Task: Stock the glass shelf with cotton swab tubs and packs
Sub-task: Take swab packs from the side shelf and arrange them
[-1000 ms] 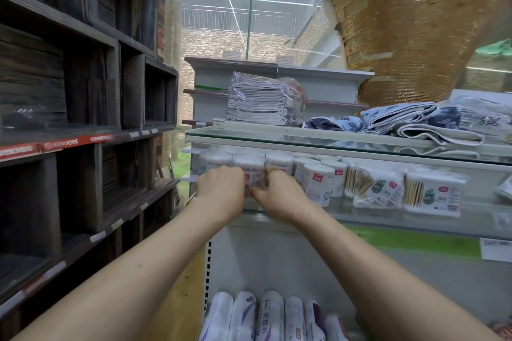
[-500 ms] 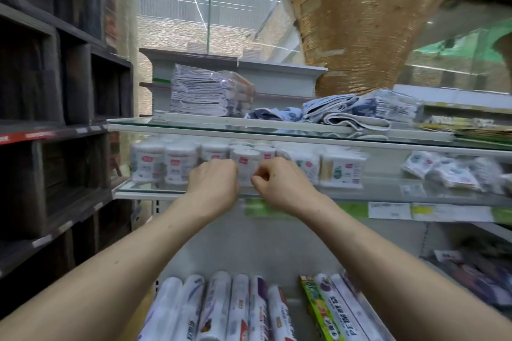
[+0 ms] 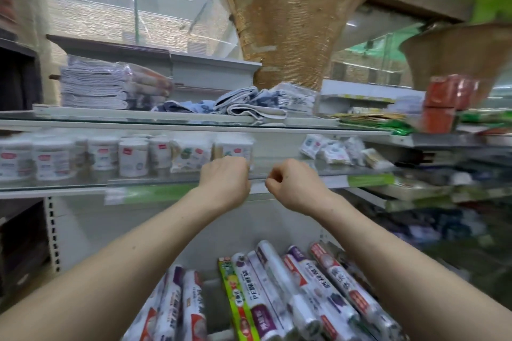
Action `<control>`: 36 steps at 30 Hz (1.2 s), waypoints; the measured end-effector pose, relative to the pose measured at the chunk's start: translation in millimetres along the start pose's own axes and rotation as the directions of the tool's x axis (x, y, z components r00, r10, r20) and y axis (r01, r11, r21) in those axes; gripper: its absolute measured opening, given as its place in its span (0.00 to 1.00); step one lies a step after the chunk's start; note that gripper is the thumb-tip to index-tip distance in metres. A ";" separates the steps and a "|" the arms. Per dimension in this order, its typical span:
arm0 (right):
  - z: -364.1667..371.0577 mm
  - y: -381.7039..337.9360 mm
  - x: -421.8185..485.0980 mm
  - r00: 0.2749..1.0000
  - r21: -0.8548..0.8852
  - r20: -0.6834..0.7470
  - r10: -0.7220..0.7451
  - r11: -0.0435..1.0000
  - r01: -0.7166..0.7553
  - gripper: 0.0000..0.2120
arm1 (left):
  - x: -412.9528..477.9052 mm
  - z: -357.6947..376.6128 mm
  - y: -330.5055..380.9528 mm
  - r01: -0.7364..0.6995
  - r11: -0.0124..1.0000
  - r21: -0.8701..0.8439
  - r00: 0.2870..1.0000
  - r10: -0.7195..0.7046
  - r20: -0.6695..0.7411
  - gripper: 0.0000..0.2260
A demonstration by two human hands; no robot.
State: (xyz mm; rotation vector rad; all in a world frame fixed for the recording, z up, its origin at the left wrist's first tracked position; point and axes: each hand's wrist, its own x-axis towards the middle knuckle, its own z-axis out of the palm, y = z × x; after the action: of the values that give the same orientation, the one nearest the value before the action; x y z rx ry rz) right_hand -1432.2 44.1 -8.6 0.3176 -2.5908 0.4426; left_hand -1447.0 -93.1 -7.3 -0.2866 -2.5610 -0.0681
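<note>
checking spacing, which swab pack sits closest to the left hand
The swab pack just behind the left hand, last in its row; the tubs stand further left.

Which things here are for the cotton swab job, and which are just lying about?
For the job: cotton swab tubs, cotton swab packs, glass shelf, left hand, right hand.
Just lying about: folded towels, wrap rolls, red boxes.
</note>
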 end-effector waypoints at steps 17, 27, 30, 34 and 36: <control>-84.4 155.5 -74.3 0.968 -0.090 -0.065 0.242 0.965 -0.247 0.11 | 26.4 22.6 194.3 -0.256 0.953 -0.159 0.966 0.256 -0.020 0.08; -90.2 232.8 -62.1 0.932 -0.138 -0.081 0.353 0.922 -0.361 0.10 | 75.4 61.6 264.1 -0.351 0.909 -0.227 0.934 0.358 -0.009 0.06; -89.9 257.9 -44.2 0.925 -0.139 -0.093 0.368 0.915 -0.378 0.11 | 100.8 73.5 282.2 -0.368 0.896 -0.247 0.925 0.379 -0.003 0.05; -86.8 290.9 -15.9 0.910 -0.136 -0.106 0.400 0.901 -0.412 0.11 | 135.6 90.8 302.2 -0.412 0.870 -0.271 0.906 0.423 -0.022 0.04; -84.8 306.1 -3.4 0.902 -0.132 -0.107 0.417 0.894 -0.429 0.11 | 152.5 100.8 311.1 -0.434 0.858 -0.275 0.896 0.442 -0.036 0.04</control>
State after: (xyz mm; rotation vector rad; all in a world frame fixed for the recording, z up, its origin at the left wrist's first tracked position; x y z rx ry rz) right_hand -1485.0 357.2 -16.9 -0.3223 -2.5928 0.3898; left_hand -1557.6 250.2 -14.0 -0.9792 -2.4446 -0.2527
